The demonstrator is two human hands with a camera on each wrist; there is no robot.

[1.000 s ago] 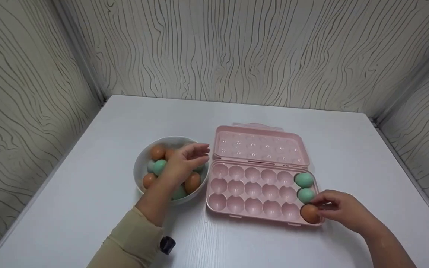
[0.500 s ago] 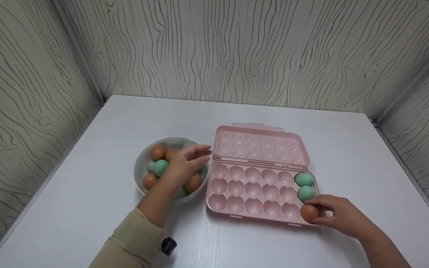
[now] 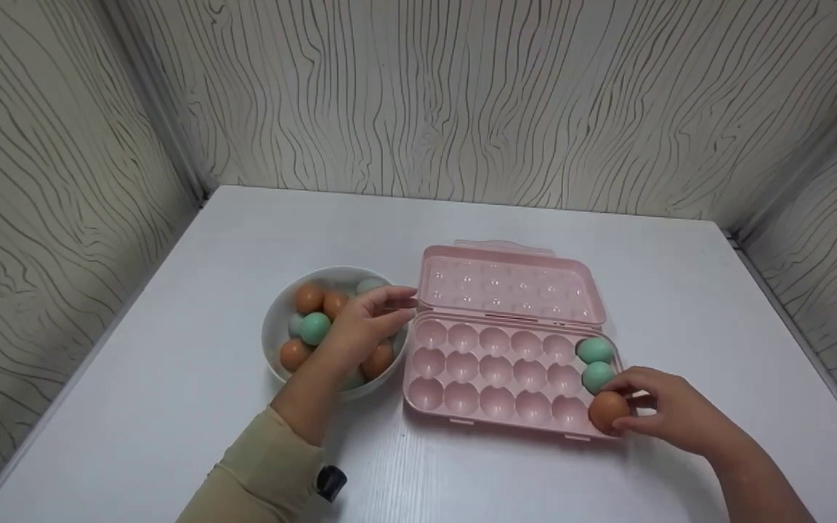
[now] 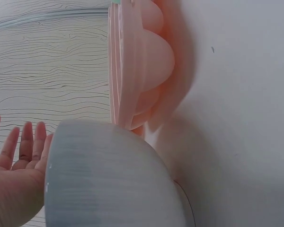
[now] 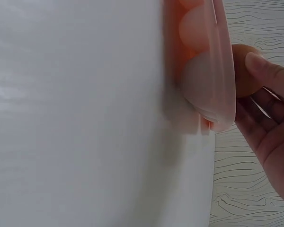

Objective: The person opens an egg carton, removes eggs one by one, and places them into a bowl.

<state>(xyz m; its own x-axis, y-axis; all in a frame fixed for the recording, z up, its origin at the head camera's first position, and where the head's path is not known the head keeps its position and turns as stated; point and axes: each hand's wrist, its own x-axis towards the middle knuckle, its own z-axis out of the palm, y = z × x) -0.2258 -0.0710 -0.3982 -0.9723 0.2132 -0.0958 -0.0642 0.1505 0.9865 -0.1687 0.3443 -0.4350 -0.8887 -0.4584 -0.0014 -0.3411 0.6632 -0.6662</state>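
Observation:
My right hand [image 3: 669, 410] pinches a brown egg [image 3: 609, 413] at the near right corner cup of the pink egg box [image 3: 455, 418]. In the right wrist view the thumb [image 5: 265, 66] presses the side of this brown egg [image 5: 245, 78], which stands above the box's rim. Two green eggs [image 3: 595, 351] sit behind it in the same end column. Over the right part of a white bowl [image 3: 271, 341] hovers my left hand [image 3: 360, 327], fingers relaxed and holding nothing. Brown and green eggs fill the bowl, some hidden under that hand and forearm.
The box's hinged lid [image 3: 509, 283] lies folded back behind it. Bowl and box stand side by side on a white table [image 3: 193, 290]. Patterned panels [image 3: 418, 109] enclose the back and sides. A small black object [image 3: 330, 483] shows at the left sleeve.
My right thumb and fingers have closed around the brown egg, which has shifted slightly up and right. The left hand has drifted only slightly right over the bowl.

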